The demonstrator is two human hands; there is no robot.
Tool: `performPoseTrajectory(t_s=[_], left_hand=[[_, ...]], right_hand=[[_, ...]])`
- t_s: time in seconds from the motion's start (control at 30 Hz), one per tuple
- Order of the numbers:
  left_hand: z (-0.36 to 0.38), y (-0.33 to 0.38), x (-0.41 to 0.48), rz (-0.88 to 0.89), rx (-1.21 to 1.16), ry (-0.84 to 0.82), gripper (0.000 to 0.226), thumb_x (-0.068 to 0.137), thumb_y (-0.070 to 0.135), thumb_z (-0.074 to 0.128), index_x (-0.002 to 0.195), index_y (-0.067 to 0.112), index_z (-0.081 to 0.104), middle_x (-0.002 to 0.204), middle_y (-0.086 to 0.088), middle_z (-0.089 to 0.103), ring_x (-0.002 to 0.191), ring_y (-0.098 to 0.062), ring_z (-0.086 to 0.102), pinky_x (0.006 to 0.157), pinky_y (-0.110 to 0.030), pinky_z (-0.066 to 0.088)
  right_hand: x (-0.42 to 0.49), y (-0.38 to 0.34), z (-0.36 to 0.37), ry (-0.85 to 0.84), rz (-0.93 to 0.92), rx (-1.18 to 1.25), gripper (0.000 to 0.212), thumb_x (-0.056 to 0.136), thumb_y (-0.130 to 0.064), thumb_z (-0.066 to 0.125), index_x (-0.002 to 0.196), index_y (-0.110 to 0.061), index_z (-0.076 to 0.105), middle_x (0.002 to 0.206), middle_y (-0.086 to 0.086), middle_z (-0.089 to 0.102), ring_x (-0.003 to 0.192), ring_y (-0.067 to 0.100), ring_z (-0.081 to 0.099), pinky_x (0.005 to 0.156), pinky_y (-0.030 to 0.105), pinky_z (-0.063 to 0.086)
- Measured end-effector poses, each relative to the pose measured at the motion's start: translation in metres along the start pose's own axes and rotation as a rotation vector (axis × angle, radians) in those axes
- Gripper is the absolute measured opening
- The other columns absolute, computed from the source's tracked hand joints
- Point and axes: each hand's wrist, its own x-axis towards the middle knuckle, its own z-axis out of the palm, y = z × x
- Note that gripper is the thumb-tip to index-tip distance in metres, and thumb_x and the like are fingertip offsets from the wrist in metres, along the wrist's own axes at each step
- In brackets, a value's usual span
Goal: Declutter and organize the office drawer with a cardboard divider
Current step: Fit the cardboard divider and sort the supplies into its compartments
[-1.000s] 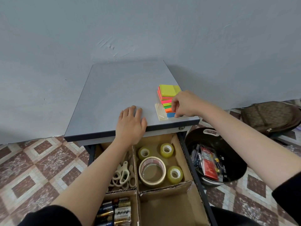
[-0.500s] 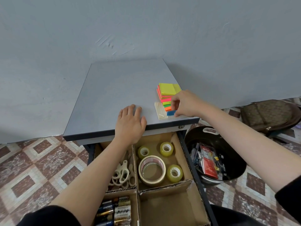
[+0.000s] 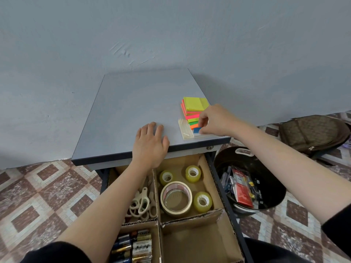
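Inside, four tape rolls, perhaps three scissors

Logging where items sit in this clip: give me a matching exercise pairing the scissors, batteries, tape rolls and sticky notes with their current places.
Things:
1. scissors
2. batteries
3. tape rolls
4. sticky notes

Places:
A. on the desk top
B. far right drawer compartment
C. near left drawer compartment
D. far left drawer compartment

Pairs: 1-D, 2-C, 3-B, 4-A.
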Motion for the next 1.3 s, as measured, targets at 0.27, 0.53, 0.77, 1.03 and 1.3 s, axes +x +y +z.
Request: performPoseTrajectory(t_s=[0.27, 0.53, 0.77, 1.03, 1.3], left_hand=[[-0.002, 0.001, 0.000, 0.001, -0.009, -0.003, 0.063, 0.087, 0.042, 0.010, 0.137, 0.014, 0.036, 0.147, -0.008, 0.033, 0.136, -0.026, 0.029, 0.114, -0.037, 0.021], [-0.006, 0.001, -0.001, -0.023, -0.046, -0.056, 0.057, 0.093, 0.043, 0.015, 0.139, 0.014, 0.034, 0.149, -0.007, 0.030, 0.137, -0.026, 0.026, 0.114, -0.036, 0.020], [-0.034, 0.029, 0.016, 0.034, -0.231, 0.075, 0.031, 0.095, 0.028, 0.050, 0.122, 0.017, 0.058, 0.131, -0.002, 0.051, 0.123, -0.019, 0.039, 0.100, -0.030, 0.032], [-0.042, 0.075, 0.051, 0.151, -0.194, 0.016, 0.032, 0.091, 0.037, 0.057, 0.115, 0.018, 0.062, 0.116, -0.002, 0.058, 0.111, -0.022, 0.042, 0.092, -0.033, 0.036], [-0.039, 0.086, 0.061, 0.117, -0.045, -0.176, 0.029, 0.095, 0.036, 0.049, 0.116, 0.018, 0.058, 0.124, -0.005, 0.051, 0.118, -0.023, 0.037, 0.097, -0.036, 0.035]], right_hand=[[-0.008, -0.002, 0.006, 0.049, -0.036, -0.142, 0.024, 0.091, -0.011, 0.056, 0.111, -0.010, 0.070, 0.108, 0.006, 0.069, 0.095, 0.018, 0.059, 0.074, 0.021, 0.039], [-0.035, 0.009, 0.014, 0.290, 0.181, 0.468, 0.023, 0.088, -0.008, 0.063, 0.110, -0.005, 0.068, 0.092, 0.004, 0.065, 0.064, 0.014, 0.059, 0.060, 0.019, 0.050], [-0.055, 0.030, 0.046, 0.362, 0.435, 0.884, 0.027, 0.088, -0.004, 0.061, 0.115, -0.002, 0.064, 0.080, -0.001, 0.062, 0.055, 0.014, 0.059, 0.057, 0.023, 0.054], [-0.065, 0.052, 0.044, 0.399, 0.479, 1.106, 0.024, 0.088, -0.003, 0.061, 0.112, -0.003, 0.065, 0.084, 0.006, 0.065, 0.059, 0.016, 0.060, 0.057, 0.024, 0.054], [-0.071, 0.064, 0.045, 0.377, 0.482, 1.217, 0.024, 0.087, -0.003, 0.061, 0.111, -0.004, 0.065, 0.087, 0.009, 0.066, 0.059, 0.013, 0.061, 0.057, 0.022, 0.054]])
